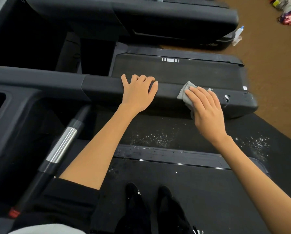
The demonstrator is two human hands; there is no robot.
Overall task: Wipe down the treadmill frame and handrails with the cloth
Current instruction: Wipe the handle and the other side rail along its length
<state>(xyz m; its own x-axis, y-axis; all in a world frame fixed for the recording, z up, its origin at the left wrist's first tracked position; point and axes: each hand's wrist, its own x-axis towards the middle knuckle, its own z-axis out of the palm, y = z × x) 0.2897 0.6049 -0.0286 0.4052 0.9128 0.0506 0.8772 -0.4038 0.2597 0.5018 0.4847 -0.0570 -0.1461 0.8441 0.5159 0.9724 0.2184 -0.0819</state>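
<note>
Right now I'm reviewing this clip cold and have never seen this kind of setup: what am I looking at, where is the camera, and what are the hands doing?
There is no robot here. One wide-angle camera on a person's head looks down at their own arms, so you see what they see. They stand on a treadmill; their black shoes are on the belt. The long black bar across the middle is a handrail. The left hand rests on top of it, fingers curled over its far edge. The right hand presses a grey cloth flat against the rail with straight fingers. White specks, perhaps spray droplets, dot the rail's end and the surfaces below. A spray bottle stands on the brown floor beyond.
</note>
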